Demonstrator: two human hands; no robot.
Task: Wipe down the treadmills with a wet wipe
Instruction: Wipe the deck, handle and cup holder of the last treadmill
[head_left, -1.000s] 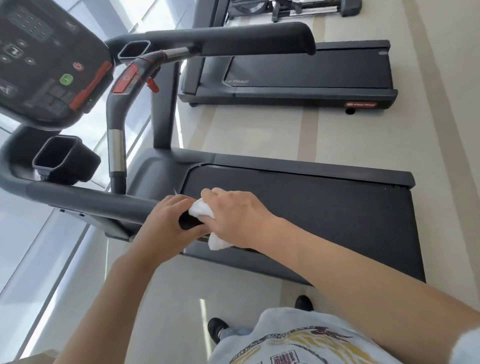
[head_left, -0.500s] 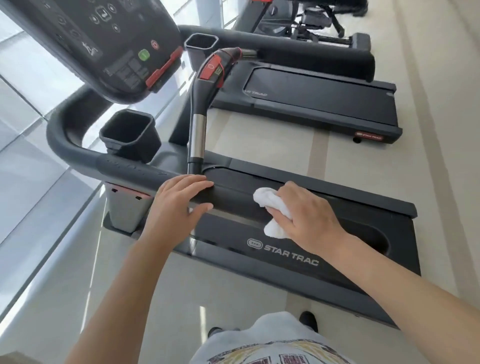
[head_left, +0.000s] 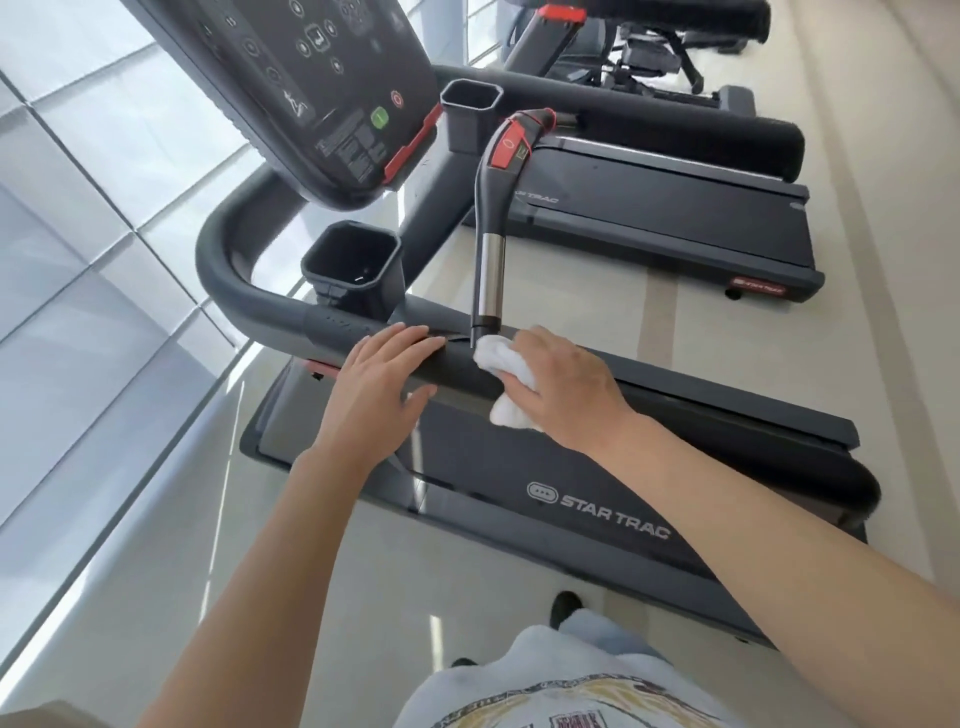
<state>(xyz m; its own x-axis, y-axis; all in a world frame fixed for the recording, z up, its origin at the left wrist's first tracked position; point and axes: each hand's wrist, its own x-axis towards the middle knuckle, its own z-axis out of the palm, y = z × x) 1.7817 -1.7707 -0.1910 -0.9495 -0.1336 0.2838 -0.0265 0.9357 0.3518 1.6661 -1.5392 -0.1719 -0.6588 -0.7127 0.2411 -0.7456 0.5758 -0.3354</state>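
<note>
Right hand (head_left: 563, 387) grips the wet wipe (head_left: 506, 382), fingers curled over it, pressing it onto the near handrail (head_left: 457, 366) of the closest treadmill (head_left: 597, 512). Wipe sits right at the foot of the chrome-banded grip bar (head_left: 491, 270), touching or just beside its base; can't tell which. Left hand (head_left: 376, 387) lies flat on the same rail just to the left, fingers spread and straight, holding nothing, probably bracing.

Risks from here, my read:
- Bar base is a junction. The bunched wipe likely rides past the seam and leaves a dirty ring round it.
- Wipe is wadded, so only a small patch touches the rail. Streaks or missed strips on the rail's underside are likely.
- Left hand rests on rail that may need wiping, so it could re-smudge that stretch.
- Console (head_left: 317, 88), with its green button (head_left: 380, 118) and red stop bar (head_left: 410, 148), hangs near and above. Dragging a wet wipe over it could press keys or wet them.
- Cup holder (head_left: 353, 265) interior is easy to skip.

Wipe itself: white, crumpled into a thick soft wad, one lobe poking out toward the bar, a tail hanging below the palm over the rail's near side. No visible grime on it. It should conform to curves if opened out. A second treadmill (head_left: 660, 228) stands beyond, with no hand or wipe on it.
</note>
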